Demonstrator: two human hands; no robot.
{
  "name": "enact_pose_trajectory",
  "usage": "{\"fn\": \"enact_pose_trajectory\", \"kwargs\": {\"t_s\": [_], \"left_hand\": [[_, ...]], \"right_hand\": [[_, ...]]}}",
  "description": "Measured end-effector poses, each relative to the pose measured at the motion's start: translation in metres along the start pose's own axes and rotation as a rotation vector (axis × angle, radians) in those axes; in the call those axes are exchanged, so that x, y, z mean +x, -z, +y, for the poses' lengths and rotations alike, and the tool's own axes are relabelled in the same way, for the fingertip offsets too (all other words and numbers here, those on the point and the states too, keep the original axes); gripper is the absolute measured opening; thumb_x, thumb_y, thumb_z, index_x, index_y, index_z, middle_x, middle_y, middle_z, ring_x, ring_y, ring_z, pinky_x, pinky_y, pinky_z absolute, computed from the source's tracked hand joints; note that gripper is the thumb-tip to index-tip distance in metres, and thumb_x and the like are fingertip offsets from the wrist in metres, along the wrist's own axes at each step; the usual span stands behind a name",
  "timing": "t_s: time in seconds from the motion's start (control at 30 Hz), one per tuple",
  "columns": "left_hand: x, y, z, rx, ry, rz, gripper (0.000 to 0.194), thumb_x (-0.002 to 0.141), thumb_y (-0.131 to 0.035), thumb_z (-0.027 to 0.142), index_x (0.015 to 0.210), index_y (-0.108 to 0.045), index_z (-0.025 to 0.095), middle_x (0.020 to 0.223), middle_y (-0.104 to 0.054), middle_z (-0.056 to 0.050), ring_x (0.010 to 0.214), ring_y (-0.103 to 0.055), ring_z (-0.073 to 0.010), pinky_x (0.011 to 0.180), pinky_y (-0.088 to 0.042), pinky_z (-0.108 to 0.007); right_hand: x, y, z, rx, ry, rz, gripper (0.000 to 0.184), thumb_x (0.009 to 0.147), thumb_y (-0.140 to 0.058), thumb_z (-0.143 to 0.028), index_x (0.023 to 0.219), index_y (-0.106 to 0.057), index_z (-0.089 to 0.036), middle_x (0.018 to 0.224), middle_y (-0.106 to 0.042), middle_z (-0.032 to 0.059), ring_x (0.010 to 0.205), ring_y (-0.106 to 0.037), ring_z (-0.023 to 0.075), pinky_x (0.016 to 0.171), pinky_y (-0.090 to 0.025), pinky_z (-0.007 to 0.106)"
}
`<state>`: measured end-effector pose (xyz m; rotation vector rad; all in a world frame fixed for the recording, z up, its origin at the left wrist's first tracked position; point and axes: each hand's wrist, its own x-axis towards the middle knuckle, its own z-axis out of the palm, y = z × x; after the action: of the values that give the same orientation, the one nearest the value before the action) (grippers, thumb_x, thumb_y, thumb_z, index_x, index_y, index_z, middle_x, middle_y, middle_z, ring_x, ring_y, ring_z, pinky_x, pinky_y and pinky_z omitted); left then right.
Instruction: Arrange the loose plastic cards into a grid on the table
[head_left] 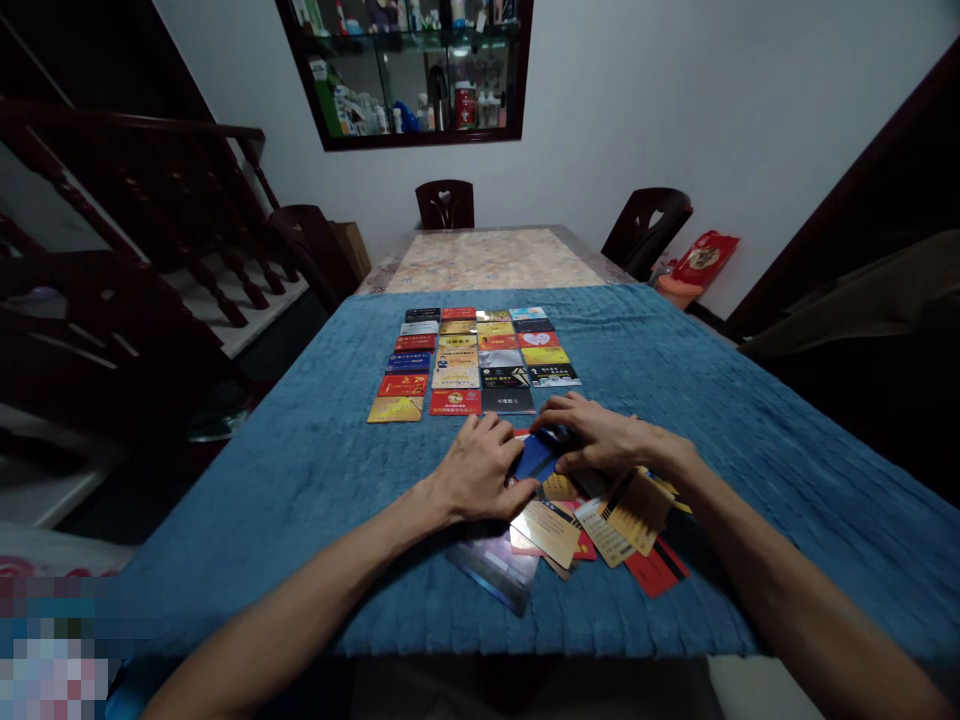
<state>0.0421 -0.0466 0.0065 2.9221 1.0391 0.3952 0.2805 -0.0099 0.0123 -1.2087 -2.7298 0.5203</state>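
Observation:
A blue card [535, 458] with a dark stripe sits between my two hands, above a loose pile of cards. My left hand [484, 468] has curled fingers and thumb at its left edge. From the other side, my right hand [600, 437] arches over it, with fingertips at the upper edge and thumb at the right corner. Below them, the overlapping pile includes a pale gold card [547, 532], a gold card with black stripes [640, 510] and a red card [658, 568]. A shiny purplish-grey sheet [501, 565] lies partly under my left hand and the pile.
Beyond my hands, several cards lie in close columns, among them a gold card [395, 409], a red card [456, 402] and a black card [508, 400]. A blue cloth [300, 480] covers the near table. Chairs [445, 205] stand around the far end.

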Motion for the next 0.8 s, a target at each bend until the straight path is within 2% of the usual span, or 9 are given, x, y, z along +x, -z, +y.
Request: {"fn": "enact_pose_trajectory", "kwargs": {"t_s": [0.13,0.4,0.53,0.7,0.8], "left_hand": [[-0.001,0.001,0.003,0.013,0.036,-0.024,0.04,0.086,-0.063,0.048,0.104,-0.068,0.013,0.103,-0.065,-0.014,0.101,-0.054,-0.0295,0.089,-0.044,-0.045],[-0.001,0.004,0.004,-0.007,0.146,-0.065,0.047,0.085,-0.064,0.049,0.114,-0.065,0.012,0.111,-0.06,-0.014,0.103,-0.054,-0.0292,0.091,-0.045,-0.044],[-0.001,0.007,0.004,-0.005,0.139,-0.088,0.043,0.086,-0.063,0.047,0.11,-0.066,0.011,0.11,-0.061,-0.014,0.105,-0.054,-0.0292,0.093,-0.045,-0.044],[-0.002,0.008,0.003,-0.019,0.133,-0.079,0.047,0.084,-0.064,0.043,0.119,-0.062,0.013,0.11,-0.061,-0.013,0.104,-0.055,-0.0287,0.093,-0.046,-0.044],[-0.002,0.008,0.003,0.0,0.135,-0.097,0.04,0.085,-0.063,0.04,0.114,-0.064,0.012,0.107,-0.062,-0.013,0.104,-0.055,-0.0288,0.093,-0.047,-0.043]], "right_hand": [[0.002,-0.003,0.0,-0.037,0.0,0.009,0.051,0.075,-0.081,-0.045,0.118,-0.068,-0.022,0.112,-0.062,0.0109,0.105,-0.056,0.031,0.09,-0.049,0.046],[0.005,-0.001,-0.007,-0.057,0.018,0.026,0.05,0.074,-0.082,-0.045,0.113,-0.067,-0.018,0.105,-0.064,0.0109,0.099,-0.058,0.0292,0.085,-0.049,0.042],[0.003,0.003,-0.011,-0.058,0.013,0.026,0.046,0.077,-0.079,-0.045,0.112,-0.067,-0.017,0.103,-0.066,0.0114,0.097,-0.06,0.0287,0.083,-0.049,0.04],[0.003,0.002,-0.013,-0.103,0.047,0.083,0.044,0.077,-0.077,-0.039,0.114,-0.067,-0.016,0.103,-0.068,0.0122,0.094,-0.061,0.0279,0.083,-0.049,0.04],[0.003,0.001,-0.014,-0.127,0.057,0.089,0.044,0.077,-0.077,-0.038,0.114,-0.068,-0.016,0.101,-0.068,0.0126,0.093,-0.062,0.0286,0.082,-0.049,0.041]]}}
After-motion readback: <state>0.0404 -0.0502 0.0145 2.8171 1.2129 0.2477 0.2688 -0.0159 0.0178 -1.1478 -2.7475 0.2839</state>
